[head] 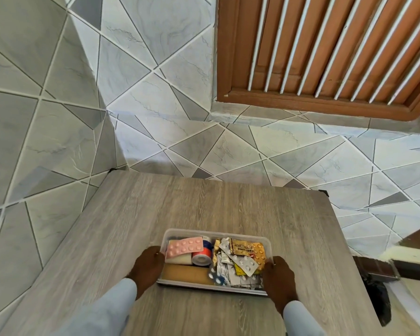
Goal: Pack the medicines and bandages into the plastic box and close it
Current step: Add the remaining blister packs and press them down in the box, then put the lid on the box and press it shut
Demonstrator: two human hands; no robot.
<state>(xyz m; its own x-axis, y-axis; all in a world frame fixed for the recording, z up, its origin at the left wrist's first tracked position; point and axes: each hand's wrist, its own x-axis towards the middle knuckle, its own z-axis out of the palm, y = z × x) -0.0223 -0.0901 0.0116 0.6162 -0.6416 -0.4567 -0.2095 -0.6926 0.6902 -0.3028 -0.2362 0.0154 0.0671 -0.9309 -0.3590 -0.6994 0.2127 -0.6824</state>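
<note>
A clear plastic box (192,232) rests on the wooden table (155,214), near its front. A see-through lid seems to lie over it; I cannot be sure. Inside, on the left, lie a pink blister pack (185,246), a red and white tape roll (201,257) and a tan bandage (184,275). The right half holds several silver and orange pill strips (243,258). My left hand (147,269) grips the box's left side. My right hand (278,280) grips its right side.
Grey triangle-patterned tiles cover the wall and corner behind the table. A brown wooden louvred window (325,49) is at the upper right. Something dark (378,297) lies on the floor past the table's right edge.
</note>
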